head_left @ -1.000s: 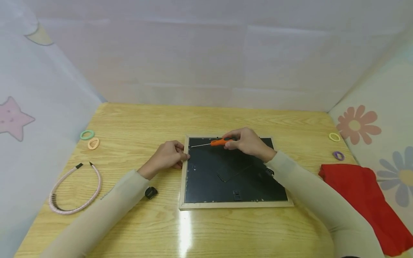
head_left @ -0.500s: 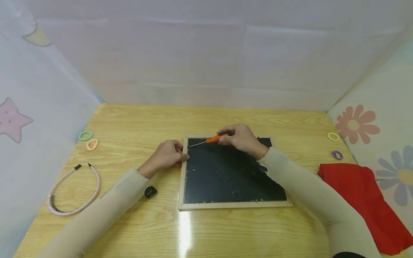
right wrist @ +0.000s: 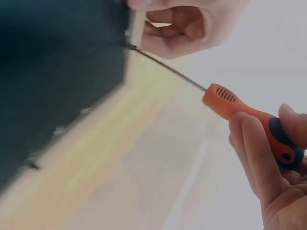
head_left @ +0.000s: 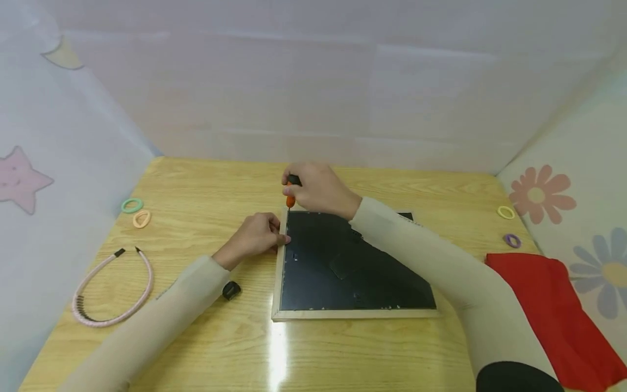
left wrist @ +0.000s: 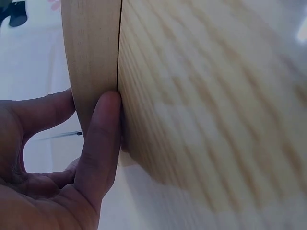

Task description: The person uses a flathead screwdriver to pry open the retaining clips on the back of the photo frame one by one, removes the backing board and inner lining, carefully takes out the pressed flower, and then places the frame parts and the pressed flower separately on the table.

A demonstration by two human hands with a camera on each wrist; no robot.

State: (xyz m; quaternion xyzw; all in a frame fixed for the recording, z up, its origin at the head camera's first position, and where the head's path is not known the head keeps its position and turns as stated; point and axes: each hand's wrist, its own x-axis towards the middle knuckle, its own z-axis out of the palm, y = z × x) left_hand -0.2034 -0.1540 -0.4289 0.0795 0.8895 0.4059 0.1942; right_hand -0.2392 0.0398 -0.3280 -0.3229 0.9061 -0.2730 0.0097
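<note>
A picture frame (head_left: 356, 314) with a pale wood border lies back side up on the wooden table, its black backing board (head_left: 313, 283) showing. My left hand (head_left: 254, 235) grips the frame's left side, thumb on the top face and fingers against the outer edge, as the wooden edge (left wrist: 93, 48) in the left wrist view also shows. In my right hand (head_left: 320, 188) is an orange and black screwdriver (right wrist: 240, 105). It stands steeply over the upper left corner, and its tip meets the inner border beside a small dark tab (right wrist: 132, 47). My right forearm covers the board's upper right.
Left of the frame lie a pink headband (head_left: 114, 321), a green hair tie (head_left: 131, 205) and an orange one (head_left: 141, 219). At right are a yellow hair tie (head_left: 506, 212), a purple one (head_left: 512, 240) and red cloth (head_left: 543, 305). Patterned sheets (head_left: 313, 81) wall the table.
My right hand has moved left and away from me, tipping the screwdriver from nearly flat to steep at the frame's upper left corner. The left hand keeps its grip in the same place.
</note>
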